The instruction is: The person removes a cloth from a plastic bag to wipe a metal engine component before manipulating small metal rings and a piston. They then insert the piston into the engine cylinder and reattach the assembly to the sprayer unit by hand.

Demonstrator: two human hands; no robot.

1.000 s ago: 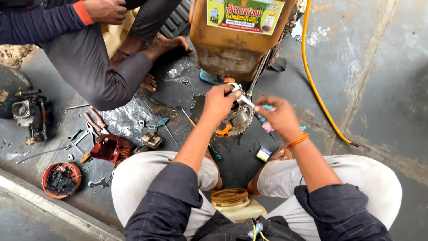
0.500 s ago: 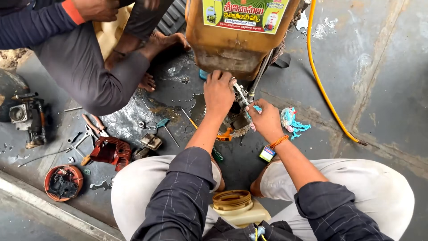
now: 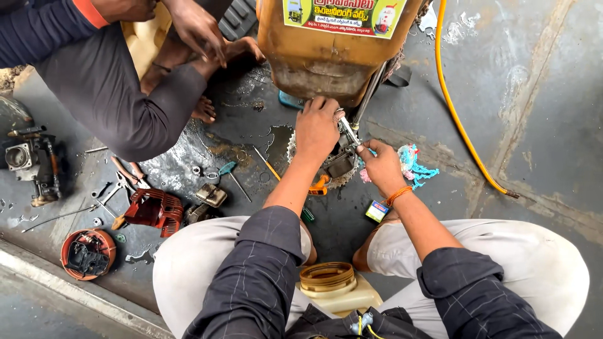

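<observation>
- Where the two hands met under the orange sprayer tank point(image 3: 326, 56), much of the work was covered: the left hand point(image 3: 317, 129) lay over the small engine assembly point(image 3: 342, 164), so only a dark metal block and a toothed, pale edge showed beneath it.
- The tank itself was cut off by the upper frame edge, and what it stood on could not be made out.
- The left hand's fingers were curled and pressed together against the tank's lower edge, at the top of a thin metal rod point(image 3: 348, 132); whether they gripped the rod or only steadied it could not be told.
- The right hand point(image 3: 382, 166) sat just to the right of the assembly, fingers bunched in a pinch at the rod's lower end; the pinched part was too small to identify.
- The rod ran slantwise between the two hands, touching both.
- A tuft of turquoise and pink cord point(image 3: 414, 164) lay beside the right hand, partly behind it.
- A yellow hose point(image 3: 461, 125) curved over the floor well to the right.
- Another person's hand point(image 3: 198, 28) and bare foot point(image 3: 204, 110) showed upper left, the body cut off.
- A red engine cover point(image 3: 154, 210), pliers point(image 3: 129, 176) and a round red housing point(image 3: 88, 253) lay apart on the left.
- A tan plastic container point(image 3: 336, 285) rested between the person's knees.
</observation>
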